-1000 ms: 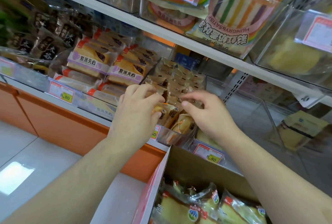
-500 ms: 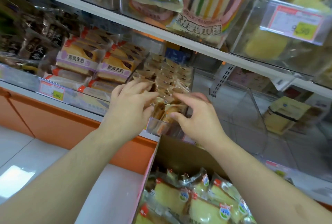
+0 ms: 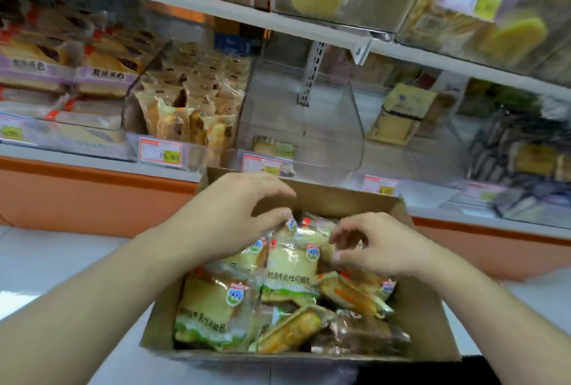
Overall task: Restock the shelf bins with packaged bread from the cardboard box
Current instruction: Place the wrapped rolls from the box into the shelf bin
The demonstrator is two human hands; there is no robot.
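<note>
2 hands [image 3: 228, 218] over boxed bread packs [image 3: 290, 264].

1. I see a plain brown corrugated cardboard box [image 3: 336, 199].
2. Its clear-wrapped packaged bread [image 3: 292, 267] is pale yellow, with green bands and a round blue-and-white badge.
3. Other wrapped loaves [image 3: 349, 293] in it carry orange stripes.
4. The transparent plastic shelf bin [image 3: 188, 112] holds tan-and-brown packets.
5. The paper price tag [image 3: 160, 153] is white, red-edged, with a yellow patch.
6. The shelf base panel [image 3: 92, 196] is orange.
</note>
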